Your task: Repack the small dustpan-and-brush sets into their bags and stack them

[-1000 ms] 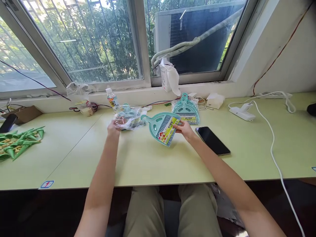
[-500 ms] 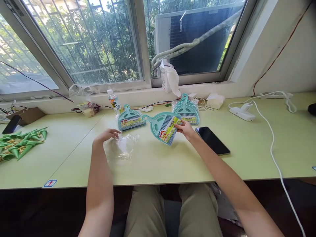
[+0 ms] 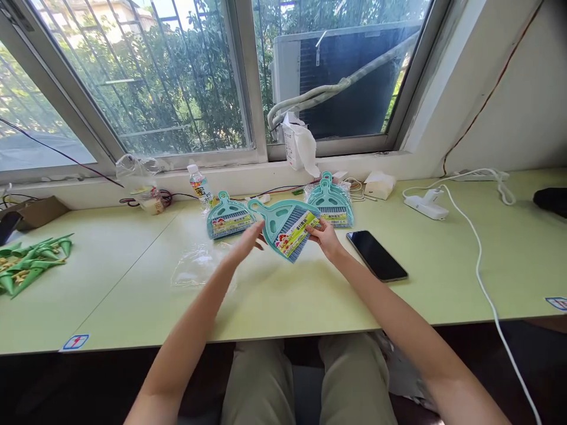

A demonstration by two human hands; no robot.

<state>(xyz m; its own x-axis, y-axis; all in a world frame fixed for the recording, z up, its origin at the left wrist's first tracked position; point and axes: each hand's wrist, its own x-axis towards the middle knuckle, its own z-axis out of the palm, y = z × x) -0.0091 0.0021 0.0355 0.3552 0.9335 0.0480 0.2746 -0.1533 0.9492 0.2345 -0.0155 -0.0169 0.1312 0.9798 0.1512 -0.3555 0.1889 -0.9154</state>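
Note:
My right hand (image 3: 325, 238) grips the right edge of a mint-green mini dustpan (image 3: 271, 220) and holds it tilted above the table. A small brush with blue-grey bristles (image 3: 294, 252) and a yellow printed label lies against the pan. My left hand (image 3: 248, 242) is at the pan's lower left edge, fingers apart; whether it touches the pan I cannot tell. Below that hand a clear plastic bag (image 3: 195, 267) lies on the table. Behind are a similar dustpan set (image 3: 228, 217) at left and a stack of wrapped dustpan sets (image 3: 334, 200) at right.
A black phone (image 3: 376, 255) lies right of my right hand. Farther right are a white power strip (image 3: 426, 205) and its cable. A bottle (image 3: 200, 184) stands by the window. Green cone-shaped pieces (image 3: 33, 262) lie at far left. The table's front edge (image 3: 287, 337) is close to my legs.
My left hand has left the plastic bag and moved right to the dustpan's edge. The bag lies flatter. My right hand still holds the dustpan, and the view has shifted slightly.

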